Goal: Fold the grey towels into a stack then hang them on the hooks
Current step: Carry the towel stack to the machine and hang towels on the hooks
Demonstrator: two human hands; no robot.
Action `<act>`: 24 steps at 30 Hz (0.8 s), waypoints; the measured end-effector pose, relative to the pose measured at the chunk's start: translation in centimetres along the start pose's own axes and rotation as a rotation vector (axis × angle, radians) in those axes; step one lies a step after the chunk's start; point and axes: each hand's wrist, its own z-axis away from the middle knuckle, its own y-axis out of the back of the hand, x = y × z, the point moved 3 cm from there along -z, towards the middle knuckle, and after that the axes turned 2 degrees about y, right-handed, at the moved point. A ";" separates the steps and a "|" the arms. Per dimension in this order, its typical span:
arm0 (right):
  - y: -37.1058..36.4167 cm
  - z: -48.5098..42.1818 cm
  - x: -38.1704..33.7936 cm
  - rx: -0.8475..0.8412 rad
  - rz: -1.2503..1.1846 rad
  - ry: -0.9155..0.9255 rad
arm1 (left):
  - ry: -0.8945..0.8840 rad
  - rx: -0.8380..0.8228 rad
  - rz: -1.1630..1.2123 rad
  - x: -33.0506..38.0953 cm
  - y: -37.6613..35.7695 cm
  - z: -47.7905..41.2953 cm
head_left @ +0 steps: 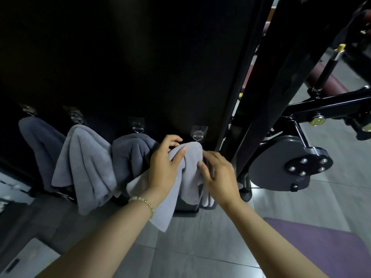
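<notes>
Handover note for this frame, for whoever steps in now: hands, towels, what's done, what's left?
Left hand: grips the top of the light grey towel.
Right hand: appears to pinch that towel's right edge.
The towel's top sits just under the rightmost hook; whether it has caught cannot be told.
Done: three other towels hang from the hooks to the left.
Left: seat this towel on its hook and release it.
</notes>
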 end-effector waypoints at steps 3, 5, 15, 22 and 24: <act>0.5 0.1 -0.8 0.087 -0.065 0.045 | -0.165 -0.014 -0.097 0.2 0.4 0.5; 0.7 0.3 -1.5 0.121 -0.025 0.150 | -0.222 -0.037 -0.130 0.2 0.3 0.6; 0.2 -1.3 -2.0 0.057 -0.016 0.103 | -0.346 0.003 -0.458 -0.2 -0.1 0.1; 0.7 -1.0 -1.1 0.109 -0.403 -0.057 | -0.019 -0.216 -0.304 -2.6 -1.6 2.3; 0.3 -0.8 -0.9 0.132 -0.493 -0.132 | 0.115 -0.290 -0.136 -3.3 -2.1 2.6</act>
